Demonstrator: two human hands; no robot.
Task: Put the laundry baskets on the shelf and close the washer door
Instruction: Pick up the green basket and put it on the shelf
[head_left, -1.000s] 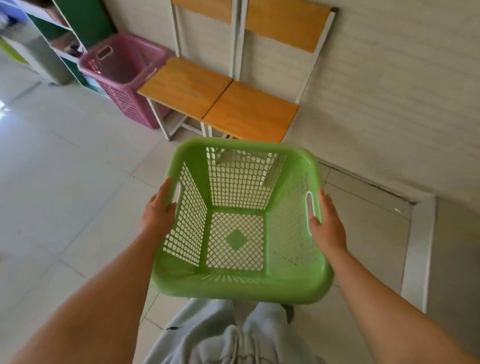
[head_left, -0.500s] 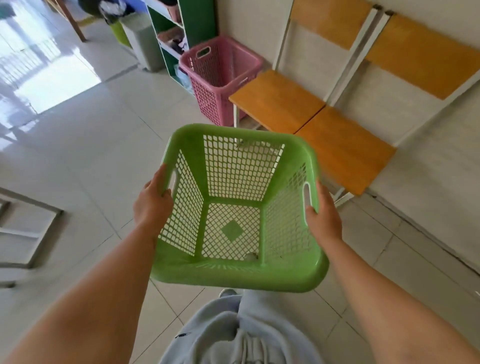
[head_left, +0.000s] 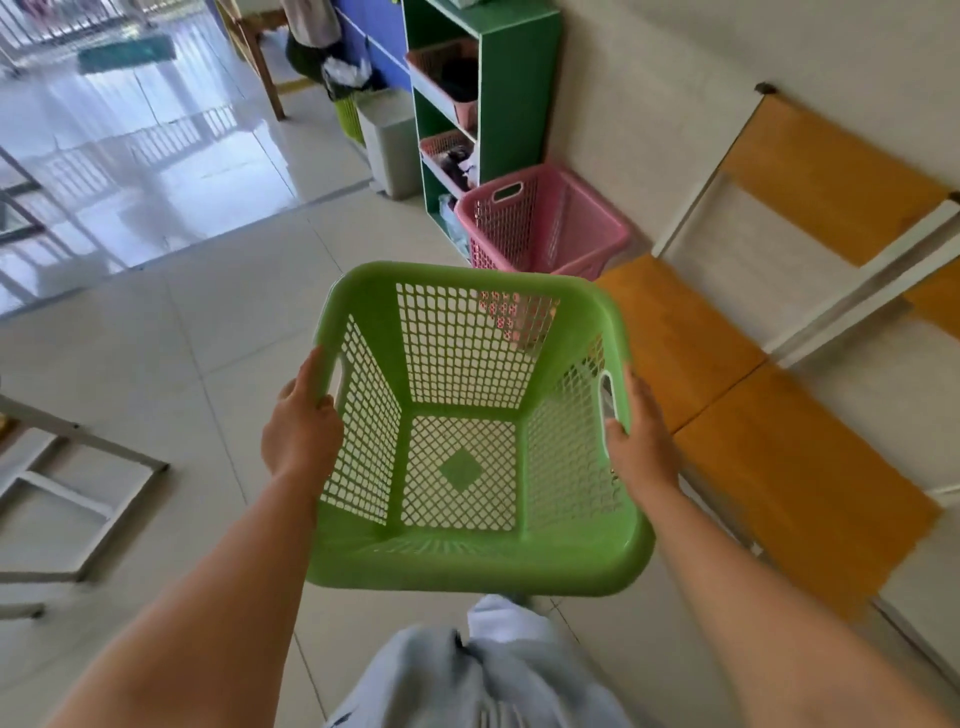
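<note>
An empty green laundry basket (head_left: 467, 566) hangs in front of me, held level above the floor. My left hand (head_left: 300, 431) grips its left handle and my right hand (head_left: 640, 441) grips its right handle. Ahead stands a pink laundry basket (head_left: 582, 228) on the floor, against the wall and beside a green shelf unit (head_left: 519, 88). The shelf unit holds pink bins with dark items in them. No washer is in view.
Two wooden chairs with white frames (head_left: 779, 457) stand along the wall on my right. A grey bin (head_left: 389, 140) sits left of the shelf unit. A metal frame (head_left: 83, 488) lies on the floor at the left. Tiled floor stretches ahead and left.
The view has swung left: the chairs slid to the right, and the green shelf unit and pink basket came into fuller view ahead. Both hands still hold the green basket the same way.
</note>
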